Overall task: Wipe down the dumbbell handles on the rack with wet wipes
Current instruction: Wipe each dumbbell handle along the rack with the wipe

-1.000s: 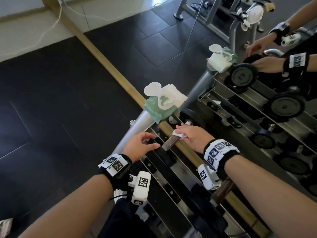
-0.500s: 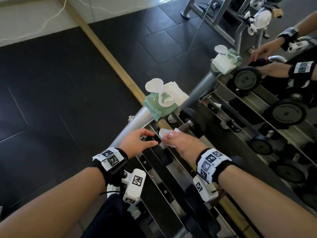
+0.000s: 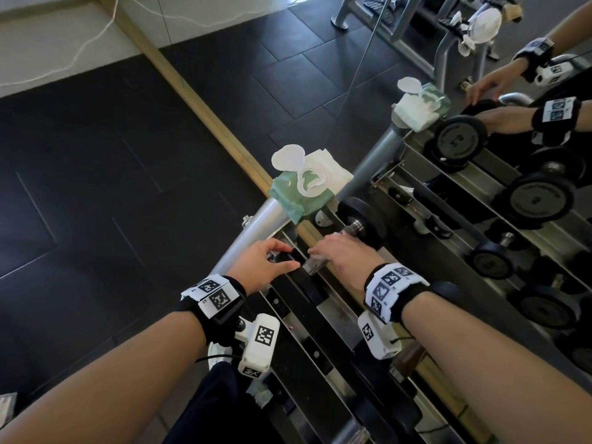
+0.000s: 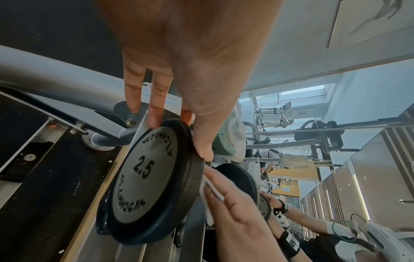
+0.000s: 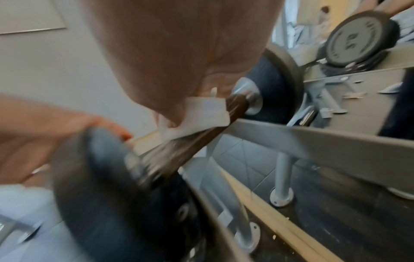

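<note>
The rack (image 3: 323, 322) runs along a mirror (image 3: 480, 75), its metal rails holding black pads. On its top end lies the dumbbell (image 4: 154, 177), marked 2.5, with one black plate toward the person and the other (image 3: 362, 216) toward the mirror. The left hand (image 3: 259, 264) grips the near plate: fingers (image 4: 156, 106) spread over its rim, thumb on the other edge, a fairly wide hold. The right hand (image 3: 346, 254) is curled over the dark handle (image 5: 195, 138), fingers closed around it with a folded white wipe (image 5: 201, 113) pressed between palm and bar; the wipe's edge shows under the fingers in the left wrist view. Just beyond, on the rack's grey post, sits the green pack (image 3: 301, 193), lid flipped open, a white sheet sticking out.
</note>
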